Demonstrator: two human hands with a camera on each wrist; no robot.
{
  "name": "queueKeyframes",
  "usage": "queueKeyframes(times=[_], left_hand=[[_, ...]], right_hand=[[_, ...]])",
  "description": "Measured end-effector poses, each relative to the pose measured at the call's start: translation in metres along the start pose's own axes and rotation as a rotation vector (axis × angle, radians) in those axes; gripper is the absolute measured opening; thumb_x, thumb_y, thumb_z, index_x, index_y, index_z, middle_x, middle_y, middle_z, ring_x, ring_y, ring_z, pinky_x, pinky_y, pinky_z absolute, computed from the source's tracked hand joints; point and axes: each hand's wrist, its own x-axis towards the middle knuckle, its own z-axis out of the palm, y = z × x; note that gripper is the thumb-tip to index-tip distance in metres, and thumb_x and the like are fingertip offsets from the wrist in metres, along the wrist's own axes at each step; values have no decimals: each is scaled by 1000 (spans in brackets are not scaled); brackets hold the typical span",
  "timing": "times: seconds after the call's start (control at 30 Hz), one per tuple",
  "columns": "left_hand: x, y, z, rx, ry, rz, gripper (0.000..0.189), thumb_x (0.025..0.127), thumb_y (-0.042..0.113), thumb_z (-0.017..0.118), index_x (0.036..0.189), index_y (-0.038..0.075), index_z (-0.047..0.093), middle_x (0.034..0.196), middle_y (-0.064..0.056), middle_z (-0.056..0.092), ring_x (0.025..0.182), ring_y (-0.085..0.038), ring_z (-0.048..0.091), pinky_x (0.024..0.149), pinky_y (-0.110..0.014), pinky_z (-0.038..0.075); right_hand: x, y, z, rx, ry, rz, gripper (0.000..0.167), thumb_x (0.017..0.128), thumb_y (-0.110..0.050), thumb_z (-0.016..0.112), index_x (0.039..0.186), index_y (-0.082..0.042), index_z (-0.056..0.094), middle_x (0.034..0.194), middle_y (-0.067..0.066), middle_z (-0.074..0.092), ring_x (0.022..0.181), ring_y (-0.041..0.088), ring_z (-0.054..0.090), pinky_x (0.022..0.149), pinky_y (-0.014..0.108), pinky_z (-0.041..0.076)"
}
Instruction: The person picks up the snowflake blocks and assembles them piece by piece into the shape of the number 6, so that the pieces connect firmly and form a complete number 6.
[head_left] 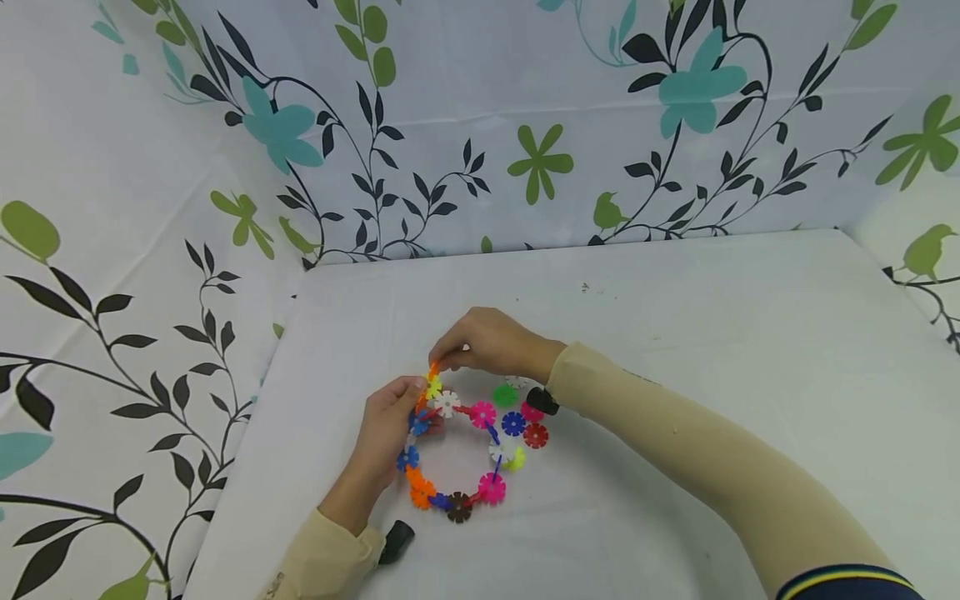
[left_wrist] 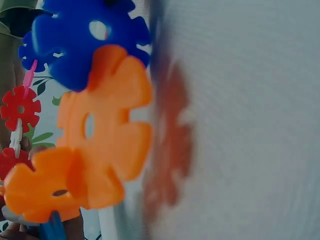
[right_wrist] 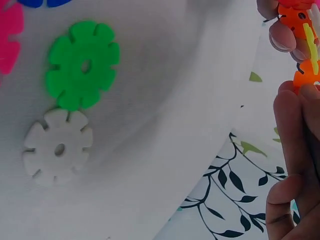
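Note:
A ring of interlocked notched plastic discs (head_left: pixel 422 493), in blue, orange, brown, pink, white and red, hangs from and lies by my hands over the white table. My left hand (head_left: pixel 386 425) grips the ring's upper left side, thumb and fingers around the discs there. With thumb and forefinger, my right hand (head_left: pixel 495 340) pinches an orange disc (right_wrist: pixel 306 75) at the top. A yellow disc (head_left: pixel 433 388) joins on just below it. Close up in the left wrist view, orange discs (left_wrist: pixel 107 125) slot into a dark blue disc (left_wrist: pixel 75 40).
Loose discs lie right of the ring, beneath the right wrist: green (head_left: pixel 505 395), blue (head_left: pixel 513 423), red (head_left: pixel 536 435) and white (right_wrist: pixel 59 147). The white tabletop (head_left: pixel 712 333) meets a leaf-patterned cloth (head_left: pixel 450 100) at the back and left.

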Motion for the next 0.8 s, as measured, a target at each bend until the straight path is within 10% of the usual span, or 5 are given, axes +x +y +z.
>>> queueKeyframes(times=[0.4, 0.8], left_hand=[[4, -4, -10, 57, 14, -121, 43, 107, 36, 48, 136, 6, 58, 116, -12, 67, 93, -22, 70, 88, -33, 51], [1, -4, -16, -25, -27, -142, 61, 102, 45, 56, 147, 4, 50, 149, -16, 45, 135, -32, 42, 117, -54, 27]], right_hand=[[-14, 23, 2, 38, 94, 131, 43, 104, -26, 60, 147, -30, 55, 127, -7, 68, 116, 8, 61, 99, 29, 49], [-35, 55, 1, 224, 237, 322, 56, 101, -20, 65, 153, -20, 46, 129, 5, 64, 115, 20, 62, 96, 39, 53]])
